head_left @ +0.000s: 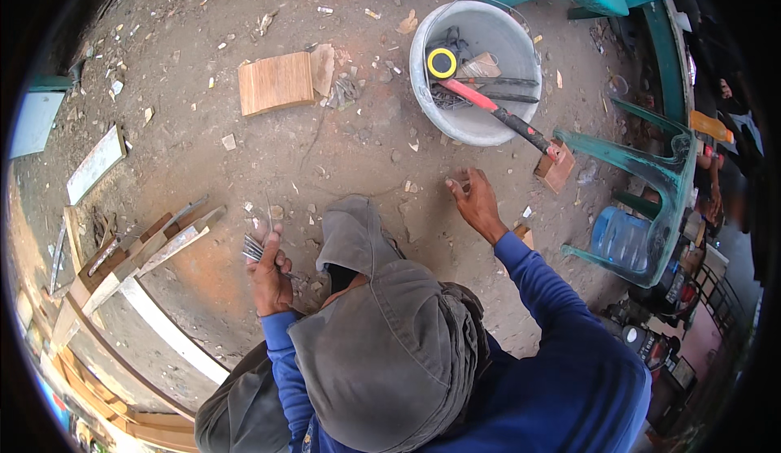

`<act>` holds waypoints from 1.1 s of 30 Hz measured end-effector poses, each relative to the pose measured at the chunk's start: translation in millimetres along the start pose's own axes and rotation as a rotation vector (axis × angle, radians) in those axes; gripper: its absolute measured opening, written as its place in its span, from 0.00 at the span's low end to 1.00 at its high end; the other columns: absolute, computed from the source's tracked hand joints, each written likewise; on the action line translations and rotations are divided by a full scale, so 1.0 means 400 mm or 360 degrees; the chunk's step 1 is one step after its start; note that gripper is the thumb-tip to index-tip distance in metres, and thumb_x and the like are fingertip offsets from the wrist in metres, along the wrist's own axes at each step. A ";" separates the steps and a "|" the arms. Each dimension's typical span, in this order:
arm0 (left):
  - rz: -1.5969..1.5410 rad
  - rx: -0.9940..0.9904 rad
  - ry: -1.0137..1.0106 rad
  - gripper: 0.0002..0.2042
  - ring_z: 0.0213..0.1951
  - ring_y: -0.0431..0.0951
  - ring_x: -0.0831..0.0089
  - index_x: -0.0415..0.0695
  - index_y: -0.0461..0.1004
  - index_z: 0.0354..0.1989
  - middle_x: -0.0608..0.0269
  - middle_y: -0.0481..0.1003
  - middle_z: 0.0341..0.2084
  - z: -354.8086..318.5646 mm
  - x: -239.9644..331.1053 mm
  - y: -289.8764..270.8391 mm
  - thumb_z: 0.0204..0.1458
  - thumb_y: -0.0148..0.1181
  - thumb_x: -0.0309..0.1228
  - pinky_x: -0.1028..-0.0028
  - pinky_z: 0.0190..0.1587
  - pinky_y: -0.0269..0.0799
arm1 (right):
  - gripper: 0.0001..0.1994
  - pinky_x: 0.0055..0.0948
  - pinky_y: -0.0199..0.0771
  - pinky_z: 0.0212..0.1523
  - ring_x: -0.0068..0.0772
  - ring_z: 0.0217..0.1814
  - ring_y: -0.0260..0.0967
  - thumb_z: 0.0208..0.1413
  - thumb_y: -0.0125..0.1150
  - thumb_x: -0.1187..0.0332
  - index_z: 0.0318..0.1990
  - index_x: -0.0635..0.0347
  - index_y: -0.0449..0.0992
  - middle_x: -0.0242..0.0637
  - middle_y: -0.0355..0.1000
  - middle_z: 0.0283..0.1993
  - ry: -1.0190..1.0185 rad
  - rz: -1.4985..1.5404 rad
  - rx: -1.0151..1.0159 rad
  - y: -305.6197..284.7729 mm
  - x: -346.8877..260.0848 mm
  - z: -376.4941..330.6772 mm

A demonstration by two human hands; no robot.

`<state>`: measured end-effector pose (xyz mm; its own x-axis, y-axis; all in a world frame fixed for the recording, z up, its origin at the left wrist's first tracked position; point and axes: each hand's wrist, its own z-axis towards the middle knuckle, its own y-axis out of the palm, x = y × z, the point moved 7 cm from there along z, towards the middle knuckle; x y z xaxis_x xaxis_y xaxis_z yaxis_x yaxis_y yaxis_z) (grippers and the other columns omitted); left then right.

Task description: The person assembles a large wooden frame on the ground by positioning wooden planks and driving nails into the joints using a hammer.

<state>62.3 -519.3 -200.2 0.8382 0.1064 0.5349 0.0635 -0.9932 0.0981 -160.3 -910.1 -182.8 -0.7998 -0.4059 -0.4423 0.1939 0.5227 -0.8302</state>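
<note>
The nails (253,247) lay bunched in the left hand (270,278), their long axis running from the fist out toward the left and slightly far, tips fanned apart. They looked thin, grey and dull, a small bundle of metal. The left hand was closed around them, fist upright, low over the dirt ground (325,152) near the wooden frame (134,262). The right hand (474,201) reached far and right, arm stretched in its blue sleeve, fingers bent down at the ground; whether it pinched anything I couldn't tell. Beyond it stood a grey bucket (476,128) with a red-handled hammer (496,111) leaning out.
</note>
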 end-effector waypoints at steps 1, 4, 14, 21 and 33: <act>-0.0004 -0.0065 -0.0050 0.14 0.22 0.66 0.85 0.41 0.74 0.51 0.59 0.81 0.45 0.005 -0.009 0.009 0.58 0.66 0.28 0.81 0.22 0.61 | 0.14 0.43 0.71 0.36 0.52 0.34 0.74 0.61 0.64 0.59 0.37 0.63 0.80 0.47 0.75 0.39 0.0013 0.0009 0.0021 -0.024 0.008 -0.016; 0.0043 -0.0171 -0.0102 0.13 0.23 0.66 0.85 0.43 0.74 0.52 0.59 0.80 0.47 0.026 -0.003 0.026 0.59 0.65 0.28 0.81 0.22 0.61 | 0.11 0.45 0.71 0.37 0.49 0.40 0.73 0.57 0.67 0.63 0.40 0.61 0.80 0.45 0.74 0.44 -0.0251 -0.0119 0.0024 -0.109 -0.098 -0.023; 0.0004 -0.0090 0.0111 0.09 0.22 0.66 0.85 0.47 0.75 0.44 0.69 0.76 0.34 0.098 0.074 0.102 0.59 0.67 0.31 0.82 0.20 0.59 | 0.18 0.45 0.73 0.39 0.46 0.47 0.74 0.55 0.68 0.54 0.41 0.61 0.82 0.42 0.76 0.42 -0.0488 -0.1139 0.0284 -0.301 -0.193 0.263; 0.0166 -0.0035 0.0215 0.10 0.21 0.65 0.85 0.45 0.74 0.43 0.67 0.77 0.33 0.169 0.119 0.164 0.58 0.68 0.32 0.82 0.19 0.59 | 0.24 0.37 0.72 0.29 0.39 0.21 0.71 0.64 0.57 0.46 0.34 0.62 0.80 0.36 0.73 0.21 -0.0012 -0.0418 -0.0208 -0.418 -0.109 0.231; 0.0795 0.0006 0.0400 0.12 0.22 0.69 0.79 0.42 0.76 0.38 0.66 0.76 0.24 0.306 0.172 0.331 0.52 0.72 0.33 0.76 0.22 0.64 | 0.17 0.22 0.57 0.21 0.15 0.20 0.57 0.69 0.55 0.55 0.49 0.62 0.73 0.23 0.62 0.21 0.0203 0.1174 -0.0491 -0.242 -0.257 0.000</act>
<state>194.6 -649.3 -253.4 0.6122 -0.3694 0.6991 -0.3059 -0.9260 -0.2214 -96.8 -919.0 -56.9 -0.5893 0.2034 -0.7819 0.5466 0.8131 -0.2005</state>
